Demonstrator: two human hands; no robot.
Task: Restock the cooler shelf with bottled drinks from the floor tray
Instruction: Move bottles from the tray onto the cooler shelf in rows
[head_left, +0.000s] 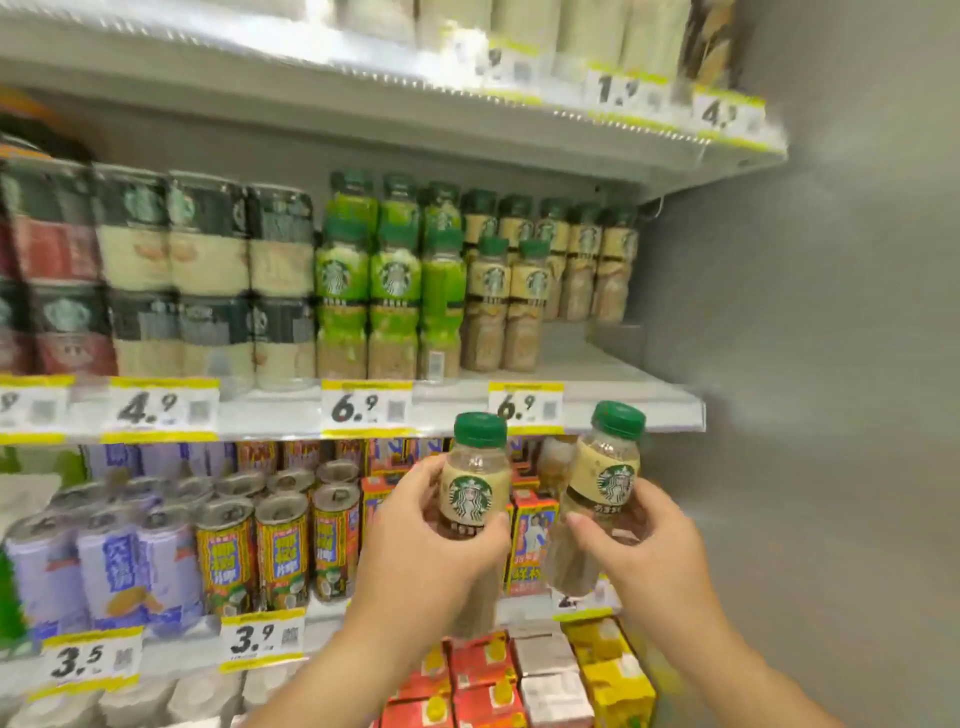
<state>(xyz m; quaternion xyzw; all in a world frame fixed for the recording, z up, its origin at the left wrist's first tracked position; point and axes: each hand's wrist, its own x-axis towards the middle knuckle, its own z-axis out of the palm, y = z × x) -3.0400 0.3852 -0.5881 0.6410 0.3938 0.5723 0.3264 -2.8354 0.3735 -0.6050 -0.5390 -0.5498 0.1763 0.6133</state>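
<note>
1. The left hand (421, 540) was closed round the body of a tan coffee bottle (470, 499) with a green cap, thumb across the front below the label, holding it upright.
2. The right hand (644, 551) gripped a second matching bottle (602, 493) in the same way, tilted slightly toward the right, fingers wrapped behind and thumb at the front.
3. Both bottles were held just below the front edge of the middle shelf (623, 410), under the yellow price tag (525, 408) for that drink; holding them by the body probably left the caps free to clear the shelf lip.
4. On the shelf above, the row of tan bottles (519, 301) stood beside the green-labelled bottles (389, 291), with bare shelf to the right and in front, which looked like the gap meant for the two in hand.
5. Carrying one bottle per hand seemed chosen to halve the trips.
6. The floor tray was out of view.
</note>
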